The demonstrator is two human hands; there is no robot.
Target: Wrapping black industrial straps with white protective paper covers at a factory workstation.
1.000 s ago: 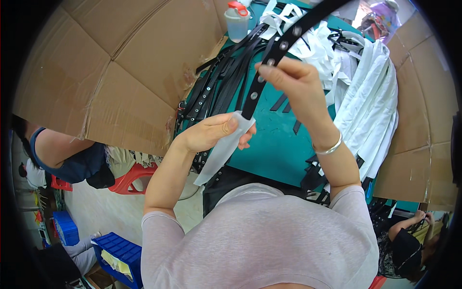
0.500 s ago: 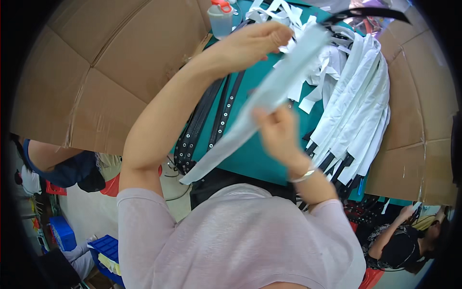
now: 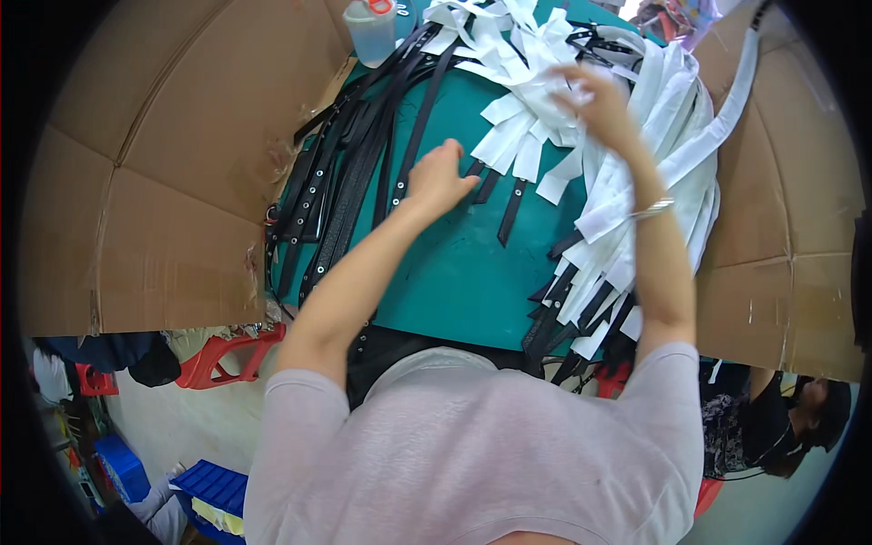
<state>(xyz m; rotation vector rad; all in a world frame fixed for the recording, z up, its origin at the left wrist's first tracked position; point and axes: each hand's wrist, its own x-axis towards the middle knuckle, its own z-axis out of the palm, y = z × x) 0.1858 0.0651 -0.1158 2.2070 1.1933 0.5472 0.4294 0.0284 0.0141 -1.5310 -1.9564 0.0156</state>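
My left hand (image 3: pixel 439 182) is over the green tabletop, beside a black strap (image 3: pixel 423 127) with metal eyelets; its thumb stands apart from the fingers and I see nothing held. My right hand (image 3: pixel 595 104), slightly blurred, hovers above a heap of white strips (image 3: pixel 513 123) with its fingers spread. To its right lies a thick bundle of black straps in white sleeves (image 3: pixel 677 195). One white-sleeved strap (image 3: pixel 731 109) curves across this bundle, its far end up against the cardboard. More bare black eyelet straps (image 3: pixel 350 182) lie in a bunch left of my left hand.
Cardboard walls stand at the left (image 3: pixel 182 163) and right (image 3: pixel 754 272) of the green table (image 3: pixel 445 291). A clear container with a red lid (image 3: pixel 371 36) sits at the back left. Red stools (image 3: pixel 232 356) and blue crates (image 3: pixel 213 486) are below; another person (image 3: pixel 740 418) sits at lower right.
The white-sleeved strap has left my hands and now lies over the right-hand bundle. My right hand rose toward the white strips; my left hand came down and left toward the black straps.
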